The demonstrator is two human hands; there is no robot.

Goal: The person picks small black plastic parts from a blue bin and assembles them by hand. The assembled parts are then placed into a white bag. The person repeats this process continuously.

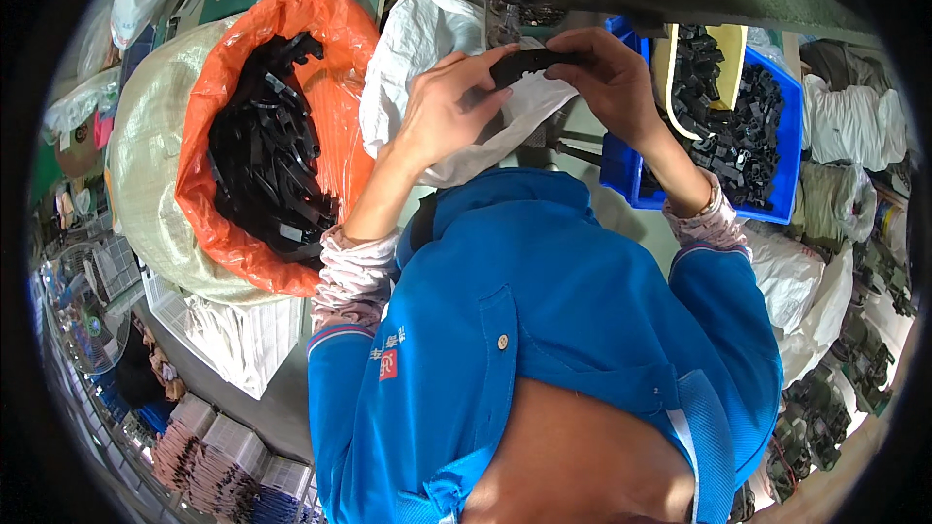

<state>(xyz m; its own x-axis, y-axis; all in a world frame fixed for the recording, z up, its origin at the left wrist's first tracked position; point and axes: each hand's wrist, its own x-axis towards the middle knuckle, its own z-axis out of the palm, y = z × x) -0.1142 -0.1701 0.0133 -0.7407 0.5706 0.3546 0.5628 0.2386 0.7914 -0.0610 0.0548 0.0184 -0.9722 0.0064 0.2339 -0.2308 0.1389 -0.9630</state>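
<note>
Between my two hands is a long, dark plastic part, held roughly level. My left hand grips its left end, thumb on the near side and fingers on the far side. The fingers of my right hand are closed on its right end. Directly below lies an open white woven sack, its mouth partly hidden by my left hand and forearm. What exact kind of part I hold cannot be made out.
At the left, an orange plastic bag liner in a pale woven sack holds black plastic parts. On the right, a blue bin has small black parts and a cream tray. A dark machine edge overhangs ahead.
</note>
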